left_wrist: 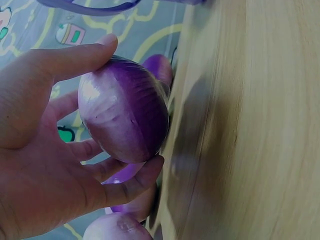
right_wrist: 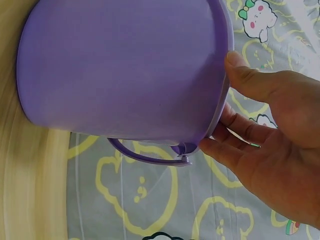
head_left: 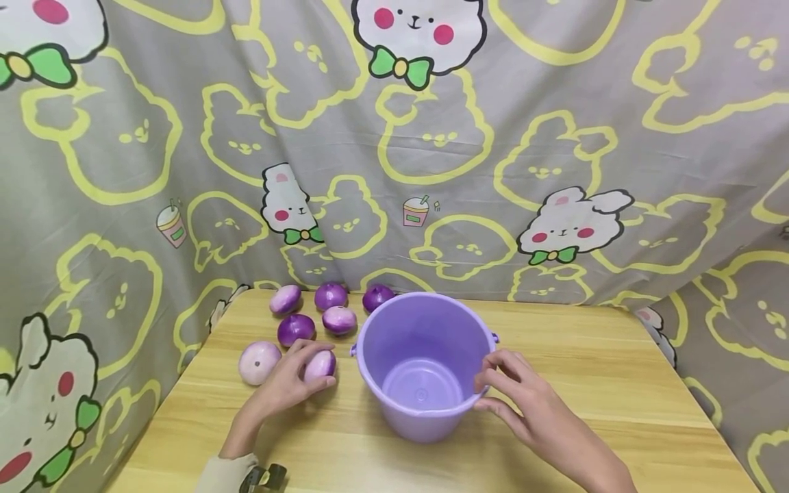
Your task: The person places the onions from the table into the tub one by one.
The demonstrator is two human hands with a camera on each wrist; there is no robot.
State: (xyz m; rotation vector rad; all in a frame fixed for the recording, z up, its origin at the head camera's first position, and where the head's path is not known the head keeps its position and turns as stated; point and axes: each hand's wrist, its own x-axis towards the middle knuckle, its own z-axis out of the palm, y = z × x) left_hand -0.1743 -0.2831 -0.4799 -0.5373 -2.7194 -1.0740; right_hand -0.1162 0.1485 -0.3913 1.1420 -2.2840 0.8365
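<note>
A patterned cloth (head_left: pixel 440 130) stands behind the wooden table (head_left: pixel 585 370), and on that table sits the purple bucket (head_left: pixel 422 335), upright, mouth up. It looks like thin moulded plastic, so it is probably light for its bulk, a little springy in the wall and easy to nudge; the rim (right_wrist: pixel 226 95) seems the firmest hold, better than the loose handle (right_wrist: pixel 150 159) hanging against its side. The right hand (head_left: pixel 527 404) holds that rim on its right side, thumb set apart from the fingers. The left hand (head_left: pixel 290 380) grips an onion (head_left: pixel 319 368) to the left of the bucket, thumb on one side and fingers curled on the other; whether the onion is lifted is hard to tell. Six more onions (head_left: pixel 296 331) lie beyond and beside that hand. Their round, shiny skins suggest something firm, fairly dense and rather slippery, apt to roll, best held around the widest part.
</note>
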